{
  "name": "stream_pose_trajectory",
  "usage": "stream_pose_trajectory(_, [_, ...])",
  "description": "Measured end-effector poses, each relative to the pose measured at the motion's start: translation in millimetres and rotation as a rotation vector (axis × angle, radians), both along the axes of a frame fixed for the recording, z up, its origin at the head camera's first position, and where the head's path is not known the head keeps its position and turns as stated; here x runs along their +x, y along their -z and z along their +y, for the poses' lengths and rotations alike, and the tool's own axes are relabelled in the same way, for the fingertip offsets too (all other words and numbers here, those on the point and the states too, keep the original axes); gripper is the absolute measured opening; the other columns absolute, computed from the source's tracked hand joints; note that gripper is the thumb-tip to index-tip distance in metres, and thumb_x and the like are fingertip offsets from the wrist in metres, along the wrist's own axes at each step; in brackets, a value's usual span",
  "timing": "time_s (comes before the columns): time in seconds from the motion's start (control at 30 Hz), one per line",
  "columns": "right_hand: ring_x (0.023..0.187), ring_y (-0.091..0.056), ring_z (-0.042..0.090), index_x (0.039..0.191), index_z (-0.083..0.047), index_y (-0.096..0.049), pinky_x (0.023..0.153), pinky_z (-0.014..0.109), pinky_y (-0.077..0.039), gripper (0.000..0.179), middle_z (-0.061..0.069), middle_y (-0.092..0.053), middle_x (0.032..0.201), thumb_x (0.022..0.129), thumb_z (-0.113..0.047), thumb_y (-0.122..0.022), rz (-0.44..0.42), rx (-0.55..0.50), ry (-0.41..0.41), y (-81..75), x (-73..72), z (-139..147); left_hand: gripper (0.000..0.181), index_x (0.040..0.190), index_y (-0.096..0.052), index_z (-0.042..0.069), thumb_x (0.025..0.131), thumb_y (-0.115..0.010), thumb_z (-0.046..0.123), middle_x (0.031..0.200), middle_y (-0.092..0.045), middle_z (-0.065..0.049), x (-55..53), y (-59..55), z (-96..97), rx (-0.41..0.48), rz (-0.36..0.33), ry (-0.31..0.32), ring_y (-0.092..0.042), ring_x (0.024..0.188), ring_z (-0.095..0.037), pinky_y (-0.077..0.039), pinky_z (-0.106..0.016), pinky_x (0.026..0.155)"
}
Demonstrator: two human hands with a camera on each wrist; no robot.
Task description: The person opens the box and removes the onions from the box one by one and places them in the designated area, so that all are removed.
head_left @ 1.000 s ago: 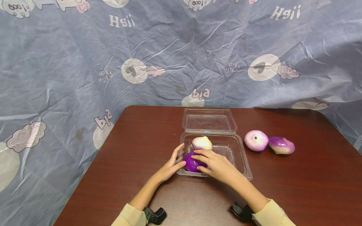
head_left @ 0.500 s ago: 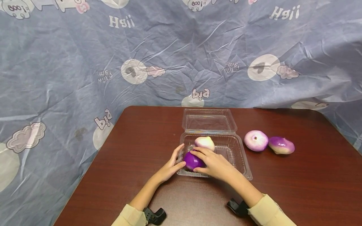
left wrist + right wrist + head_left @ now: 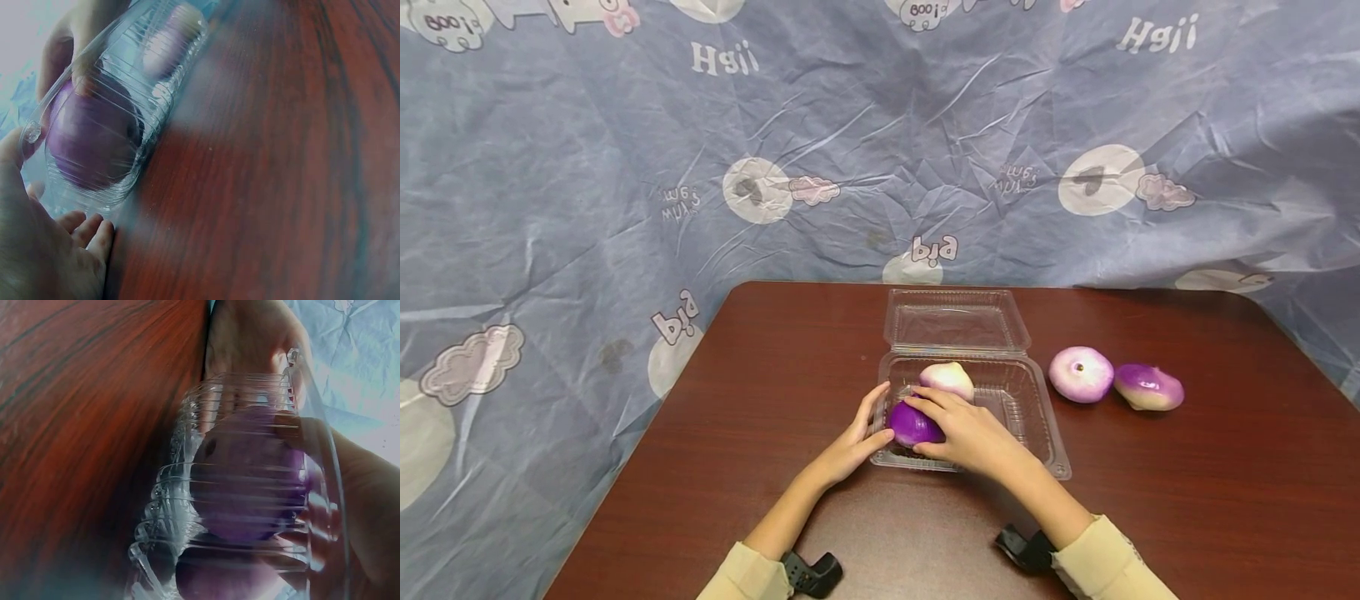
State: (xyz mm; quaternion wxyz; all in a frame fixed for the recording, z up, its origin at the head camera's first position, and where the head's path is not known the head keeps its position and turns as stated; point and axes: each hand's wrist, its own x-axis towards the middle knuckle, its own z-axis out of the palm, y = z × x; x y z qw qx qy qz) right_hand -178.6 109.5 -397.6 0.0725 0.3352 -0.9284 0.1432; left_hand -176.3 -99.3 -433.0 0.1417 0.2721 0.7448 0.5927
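Note:
A clear plastic clamshell container [image 3: 1051, 425] lies open on the table with its lid [image 3: 955, 321] folded back. My left hand [image 3: 850, 446] holds the container's left side, its thumb at the front corner and its fingers along the wall. Inside, at the front left, sits a deep purple onion [image 3: 913, 425]. My right hand [image 3: 973, 429] reaches over from the right and grips that onion, thumb on the near side and fingers over the top. Behind it in the container lies a pale onion [image 3: 947, 379] with a pointed tip, partly covered by the right fingers.
To the right of the container, a round white-and-purple onion [image 3: 1081, 375] rests on the brown table [image 3: 775, 375]. Beside it lies a glossy purple-and-white onion [image 3: 1148, 387] on its side. A patterned blue-grey cloth [image 3: 850, 125] hangs behind the table.
The right hand has drawn slightly back with its fingers around the purple onion. The pale onion has shifted a little to the right. The left hand stays in place.

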Motion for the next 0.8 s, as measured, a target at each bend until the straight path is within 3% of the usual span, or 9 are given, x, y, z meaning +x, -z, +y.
stream_pose_trajectory(0.5, [0.118,-0.051,0.022,0.127,-0.018,-0.054,0.075,0.043,-0.053,0.060,0.003,-0.049,0.134,0.074,-0.041,-0.070,-0.010,-0.017,-0.006,-16.3,15.1,6.5,0.061,0.144,0.002,0.003,0.095,-0.033,0.013,0.150,0.001,-0.025,-0.4,-0.3,0.5,-0.016,0.009,0.000,0.001,0.140,-0.035,-0.011,-0.054,0.112])
stream_pose_trajectory(0.8, [0.116,-0.054,0.023,0.124,-0.019,-0.056,0.075,0.044,-0.053,0.058,0.001,-0.052,0.131,0.073,-0.040,-0.071,-0.004,-0.053,0.006,-20.8,20.9,15.2,0.066,0.145,0.003,0.006,0.094,-0.039,0.011,0.150,0.001,-0.025,-0.5,0.9,0.1,-0.003,0.001,0.004,-0.005,0.139,-0.040,-0.015,-0.053,0.111])
